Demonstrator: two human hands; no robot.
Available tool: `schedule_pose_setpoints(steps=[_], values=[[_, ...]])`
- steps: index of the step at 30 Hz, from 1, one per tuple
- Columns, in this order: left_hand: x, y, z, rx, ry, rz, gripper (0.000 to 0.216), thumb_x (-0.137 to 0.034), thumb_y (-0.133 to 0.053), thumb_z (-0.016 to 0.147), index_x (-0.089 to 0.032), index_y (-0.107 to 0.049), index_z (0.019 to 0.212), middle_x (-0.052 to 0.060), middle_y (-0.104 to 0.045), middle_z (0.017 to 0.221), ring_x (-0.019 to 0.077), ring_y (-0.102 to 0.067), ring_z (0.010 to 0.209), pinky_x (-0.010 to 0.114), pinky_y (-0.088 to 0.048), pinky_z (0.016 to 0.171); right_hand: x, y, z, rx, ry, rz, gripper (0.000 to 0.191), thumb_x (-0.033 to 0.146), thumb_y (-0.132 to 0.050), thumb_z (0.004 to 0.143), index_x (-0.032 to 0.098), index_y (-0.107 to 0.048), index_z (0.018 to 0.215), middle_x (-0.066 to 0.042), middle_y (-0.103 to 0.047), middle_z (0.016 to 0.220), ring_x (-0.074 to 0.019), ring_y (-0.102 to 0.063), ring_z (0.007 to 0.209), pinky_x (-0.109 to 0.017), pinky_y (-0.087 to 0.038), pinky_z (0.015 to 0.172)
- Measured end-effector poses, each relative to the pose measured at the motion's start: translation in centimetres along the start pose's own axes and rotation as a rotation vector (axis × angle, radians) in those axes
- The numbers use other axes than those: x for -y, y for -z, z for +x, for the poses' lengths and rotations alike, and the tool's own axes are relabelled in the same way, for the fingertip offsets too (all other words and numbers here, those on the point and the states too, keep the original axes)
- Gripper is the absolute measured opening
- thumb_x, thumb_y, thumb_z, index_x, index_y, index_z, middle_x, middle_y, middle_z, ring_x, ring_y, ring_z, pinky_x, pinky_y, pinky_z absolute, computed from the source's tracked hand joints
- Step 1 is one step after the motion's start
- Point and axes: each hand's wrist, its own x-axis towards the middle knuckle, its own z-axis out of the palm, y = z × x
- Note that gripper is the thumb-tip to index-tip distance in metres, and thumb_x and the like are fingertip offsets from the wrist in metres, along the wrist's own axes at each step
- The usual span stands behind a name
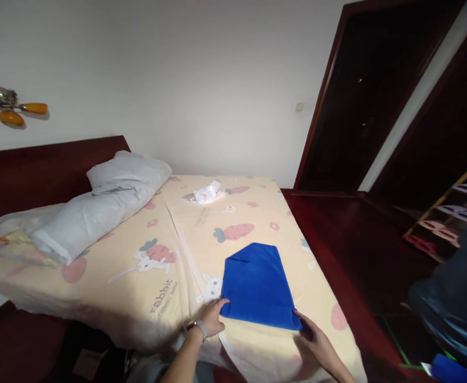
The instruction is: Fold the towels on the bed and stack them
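A folded blue cloth (257,284) lies flat on the bed's cream sheet (145,287), printed with carrots and rabbits. My left hand (211,317) pinches the cloth's near left corner; a watch is on that wrist. My right hand (312,334) grips the near right corner, fingers closed on the edge. Both hands sit at the near edge of the mattress.
A grey pillow and rolled bedding (85,207) lie at the left by the dark headboard (29,175). A crumpled white bag (207,193) sits at the far end. Dark wooden floor (337,239), a doorway (369,96), a shoe rack (452,213) and blue cloth items (452,367) are on the right.
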Motion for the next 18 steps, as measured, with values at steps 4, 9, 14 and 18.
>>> schedule_pose_setpoints(steps=[4,9,14,18], values=[[0.5,-0.6,1.1,-0.119,0.112,-0.188,0.056,-0.004,-0.052,0.072,-0.026,-0.062,0.122,0.000,-0.071,0.105,0.0144,-0.065,0.086,0.023,-0.050,0.083,-0.8,0.3,1.2,-0.036,0.054,-0.022,0.044,0.040,-0.067,0.065,0.025,-0.074,0.106,-0.013,-0.071,0.116,-0.0348,-0.064,0.112,-0.045,-0.050,0.100],[1.8,-1.6,4.0,-0.299,0.123,-0.287,0.031,-0.022,-0.053,0.084,-0.017,-0.067,0.112,0.007,-0.070,0.102,0.0163,-0.067,0.090,0.023,-0.051,0.081,-0.7,-0.4,3.7,-0.087,0.083,-0.077,0.047,0.055,-0.059,0.076,0.018,-0.073,0.102,-0.013,-0.071,0.113,-0.0316,-0.065,0.109,-0.039,-0.052,0.097],[1.9,-1.3,6.5,-0.365,0.228,-0.263,0.030,-0.035,-0.050,0.091,-0.017,-0.068,0.107,0.007,-0.073,0.107,0.0173,-0.067,0.097,0.021,-0.048,0.081,0.4,-0.9,6.0,-0.048,-0.088,-0.153,0.060,0.063,-0.049,0.079,0.017,-0.066,0.113,-0.012,-0.072,0.116,-0.0315,-0.065,0.111,-0.037,-0.051,0.096],[0.7,-0.6,7.6,-0.290,0.431,-0.071,0.029,-0.035,-0.050,0.093,-0.017,-0.071,0.087,0.008,-0.075,0.093,0.0177,-0.069,0.090,0.021,-0.042,0.070,1.0,-0.9,7.3,-0.078,-0.133,-0.338,0.059,0.066,-0.041,0.082,0.020,-0.067,0.108,-0.011,-0.072,0.116,-0.0314,-0.065,0.110,-0.038,-0.049,0.095]])
